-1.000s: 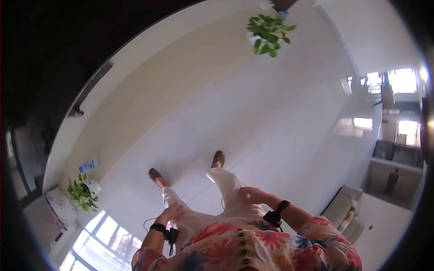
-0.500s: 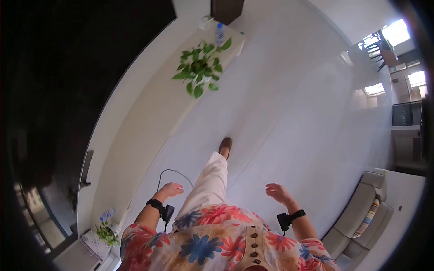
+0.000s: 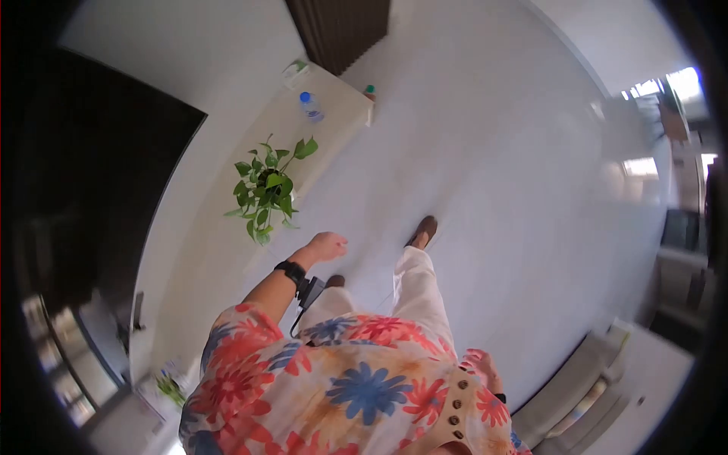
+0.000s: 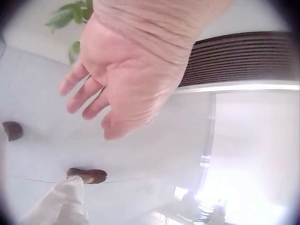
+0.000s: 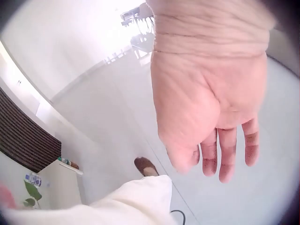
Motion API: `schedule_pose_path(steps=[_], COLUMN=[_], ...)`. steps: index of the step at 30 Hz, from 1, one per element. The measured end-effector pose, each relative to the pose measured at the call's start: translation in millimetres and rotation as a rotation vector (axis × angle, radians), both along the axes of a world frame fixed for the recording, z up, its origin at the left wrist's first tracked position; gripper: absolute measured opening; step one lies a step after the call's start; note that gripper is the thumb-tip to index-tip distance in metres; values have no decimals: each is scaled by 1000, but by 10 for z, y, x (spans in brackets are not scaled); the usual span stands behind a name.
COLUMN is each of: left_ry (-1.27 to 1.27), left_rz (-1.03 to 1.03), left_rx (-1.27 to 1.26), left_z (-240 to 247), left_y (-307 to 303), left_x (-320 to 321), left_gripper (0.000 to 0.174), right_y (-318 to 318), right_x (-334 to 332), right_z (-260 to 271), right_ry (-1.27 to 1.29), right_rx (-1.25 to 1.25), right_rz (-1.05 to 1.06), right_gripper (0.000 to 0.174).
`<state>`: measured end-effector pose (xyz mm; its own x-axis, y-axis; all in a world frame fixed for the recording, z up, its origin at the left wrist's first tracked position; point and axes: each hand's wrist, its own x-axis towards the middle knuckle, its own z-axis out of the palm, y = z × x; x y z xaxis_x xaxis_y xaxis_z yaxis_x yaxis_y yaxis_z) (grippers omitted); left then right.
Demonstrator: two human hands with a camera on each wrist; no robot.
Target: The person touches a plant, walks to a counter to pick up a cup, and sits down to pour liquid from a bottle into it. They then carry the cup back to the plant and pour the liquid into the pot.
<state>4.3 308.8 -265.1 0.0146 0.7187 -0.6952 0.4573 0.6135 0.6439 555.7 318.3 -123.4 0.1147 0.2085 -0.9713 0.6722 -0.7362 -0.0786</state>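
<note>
My left hand (image 3: 327, 246) swings forward of my body, holding nothing, beside a long pale cabinet. In the left wrist view its palm shows and the fingers (image 4: 96, 101) hang loosely bent. Nearest to it is a leafy green potted plant (image 3: 267, 188) on the cabinet top (image 3: 216, 243). Low at my right side is my right hand (image 3: 481, 365), partly behind the flowered shirt (image 3: 371, 390). The right wrist view has its palm facing the camera, with relaxed fingers (image 5: 227, 154) and nothing in them.
Beyond the plant, a water bottle (image 3: 311, 108) and a white container (image 3: 296, 73) stand on the cabinet. A green-capped bottle (image 3: 369, 92) is by its far end, near a dark ribbed panel (image 3: 341, 30). A grey sofa (image 3: 565, 398) lies to the right; pale floor (image 3: 500, 197) stretches ahead.
I have walked forward along the cabinet, and the plant and bottle now appear closer. My left hand has swung forward; my right hand has dropped back to my side.
</note>
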Motion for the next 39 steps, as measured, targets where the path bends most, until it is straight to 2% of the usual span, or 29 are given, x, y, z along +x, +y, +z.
schedule_pose_path(steps=[2, 4, 6, 7, 8, 10, 11, 12, 13, 14, 15, 16, 18, 21, 23, 25, 29, 30, 31, 33, 35, 37, 39], left_ry=[91, 97, 95, 27, -34, -37, -35, -81, -125, -329, -255, -273, -236, -122, -47, -46, 9, -32, -71, -68, -90, 1, 16], left_rz=[21, 91, 160, 283, 405, 465, 513, 603, 679, 803, 864, 862, 822, 675, 580, 645, 691, 767, 835, 869, 941, 867, 892], left_rx=[-74, -98, -134, -140, -138, -159, -170, -240, -301, -250, -348, -335, -329, -191, -96, -4, 91, -22, -135, -96, -44, 176, 147], left_z=[32, -40, -56, -57, -48, 12, 46, 89, 127, -62, 153, 201, 210, 274, 335, 415, 95, 83, 118, 200, 230, 286, 200], left_y=[476, 824, 975, 1082, 1192, 1403, 1513, 1677, 1836, 1884, 2295, 2582, 3271, 4333, 5102, 5889, 6939, 7181, 7498, 8087, 8368, 8582, 8950], left_x=[83, 158, 290, 312, 312, 274, 259, 231, 165, 83, 21, 15, -315, -728, -965, -1151, -1376, -1365, -1439, -1496, -1488, -1567, -1806], left_gripper=[42, 42, 41, 41, 41, 41, 41, 40, 40, 37, 35, 35, 37, 39, 40, 40, 40, 40, 40, 40, 39, 40, 40], right_y=[786, 1815, 2843, 3407, 3932, 4978, 5405, 5807, 6092, 6351, 6579, 6772, 7143, 7682, 8236, 8871, 10371, 10885, 11384, 12148, 12557, 12891, 13412], right_x=[256, 174, 180, 32, -192, -712, -1131, -1338, -1600, -1886, -2093, -2241, -2575, -2589, -2496, -2473, -2732, -2853, -3037, -3444, -4131, -4787, -5460], right_z=[-237, -183, -231, -195, -194, -227, -146, -247, -269, -251, -234, -172, 16, 84, 76, 91, -116, -190, -283, -316, -31, 161, 98], right_ry=[64, -51, 32, 77, 84, 99, 78, 147, 190, 231, 268, 295, 325, 350, 231, 187, 153, 168, 237, 336, 374, 442, 557], right_rx=[53, 44, 99, 115, 169, 216, 261, 291, 325, 374, 366, 341, 351, 381, 324, 321, 346, 370, 415, 485, 520, 570, 588], right_rz=[-79, 76, 139, 138, 310, 398, 506, 510, 519, 522, 495, 484, 692, 591, 510, 483, 480, 495, 561, 721, 724, 762, 924], right_gripper=[38, 36, 37, 36, 35, 36, 35, 33, 35, 36, 35, 34, 32, 34, 36, 36, 33, 33, 34, 34, 35, 35, 35])
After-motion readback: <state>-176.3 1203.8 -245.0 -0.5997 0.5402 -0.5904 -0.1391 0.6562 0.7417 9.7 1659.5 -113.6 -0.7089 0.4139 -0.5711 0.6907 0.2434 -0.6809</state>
